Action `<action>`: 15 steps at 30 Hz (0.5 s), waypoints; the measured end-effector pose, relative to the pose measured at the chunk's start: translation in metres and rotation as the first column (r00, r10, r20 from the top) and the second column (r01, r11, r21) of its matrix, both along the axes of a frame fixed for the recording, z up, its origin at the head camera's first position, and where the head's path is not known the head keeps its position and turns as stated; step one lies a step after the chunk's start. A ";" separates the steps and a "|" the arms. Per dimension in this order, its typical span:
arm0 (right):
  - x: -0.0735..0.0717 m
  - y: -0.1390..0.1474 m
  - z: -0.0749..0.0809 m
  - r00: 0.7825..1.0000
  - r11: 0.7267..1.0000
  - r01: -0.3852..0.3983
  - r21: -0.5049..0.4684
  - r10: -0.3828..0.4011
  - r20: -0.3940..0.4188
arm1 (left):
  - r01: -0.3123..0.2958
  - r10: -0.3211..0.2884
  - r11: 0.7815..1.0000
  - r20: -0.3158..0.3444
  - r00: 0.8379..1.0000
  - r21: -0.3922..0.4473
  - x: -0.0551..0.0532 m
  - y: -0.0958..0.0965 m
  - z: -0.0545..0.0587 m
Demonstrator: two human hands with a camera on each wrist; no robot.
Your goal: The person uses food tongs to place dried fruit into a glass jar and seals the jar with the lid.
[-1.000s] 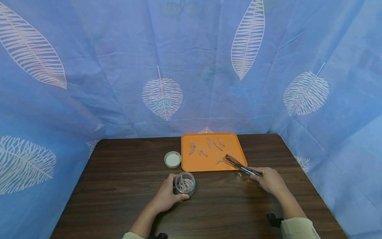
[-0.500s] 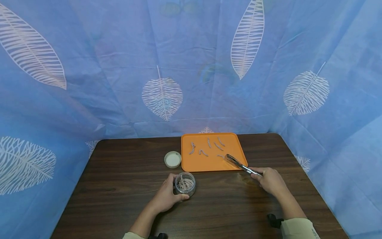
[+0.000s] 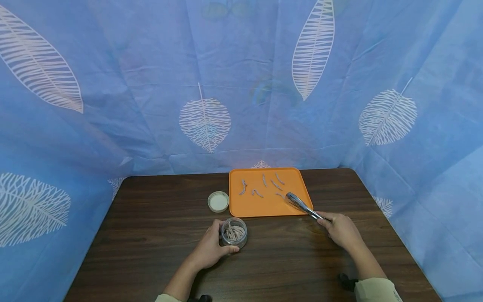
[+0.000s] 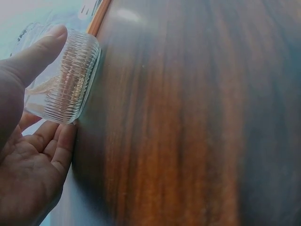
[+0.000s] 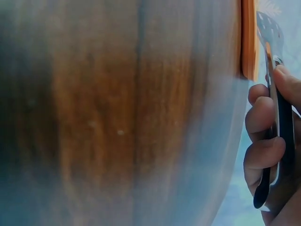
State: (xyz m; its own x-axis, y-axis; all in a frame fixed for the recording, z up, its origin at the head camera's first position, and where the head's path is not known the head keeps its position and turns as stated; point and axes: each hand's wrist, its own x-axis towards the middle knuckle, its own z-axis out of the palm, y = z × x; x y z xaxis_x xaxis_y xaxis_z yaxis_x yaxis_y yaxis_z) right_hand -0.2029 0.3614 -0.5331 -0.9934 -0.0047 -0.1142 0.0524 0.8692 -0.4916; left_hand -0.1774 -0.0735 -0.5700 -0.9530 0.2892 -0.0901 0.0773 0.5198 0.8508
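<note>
My left hand [image 3: 210, 248] is curled round a clear ribbed jar [image 3: 244, 239], thumb on the near side and fingers on the far side. Inside the lidless jar lies a heap of pale worm-like strips [image 3: 235, 233]. Metal tongs [image 3: 298, 202] with dark handles are gripped in my right hand [image 3: 342, 230]. Their head hangs over the right part of an orange tray [image 3: 241, 207], right beside a thin greyish strip [image 3: 280, 195]. Several similar strips [image 3: 257, 193] lie scattered on the tray. In the right wrist view, fingers [image 5: 263, 153] wrap the tong handles.
A round jar lid [image 3: 218, 201] with a pale inside lies left of the tray. All stands on a dark wood-grain table [image 3: 158, 235]. Blue cloth [image 3: 245, 117] with white leaf prints hangs behind and at both sides.
The tongs have turned in my right hand and their head has shifted slightly back over the tray. The strip beside them has moved a little toward the back. My left hand and the jar stay put.
</note>
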 end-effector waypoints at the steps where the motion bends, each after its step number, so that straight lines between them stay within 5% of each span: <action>1: 0.001 0.000 -0.001 1.000 1.000 0.000 0.001 0.000 -0.002 | 0.001 -0.001 1.000 0.001 1.000 0.001 0.000 0.000 0.000; 15: 0.005 -0.005 0.001 1.000 1.000 0.024 -0.003 -0.024 0.002 | -0.006 0.006 1.000 -0.014 1.000 -0.004 0.001 0.002 0.001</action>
State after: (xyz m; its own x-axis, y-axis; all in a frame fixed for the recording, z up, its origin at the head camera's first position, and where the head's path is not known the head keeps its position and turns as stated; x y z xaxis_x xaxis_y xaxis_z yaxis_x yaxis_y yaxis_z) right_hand -0.1984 0.3562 -0.5326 -0.9931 0.0187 -0.1161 0.0740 0.8663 -0.4940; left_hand -0.1766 -0.0719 -0.5692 -0.9559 0.2831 -0.0777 0.0862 0.5237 0.8475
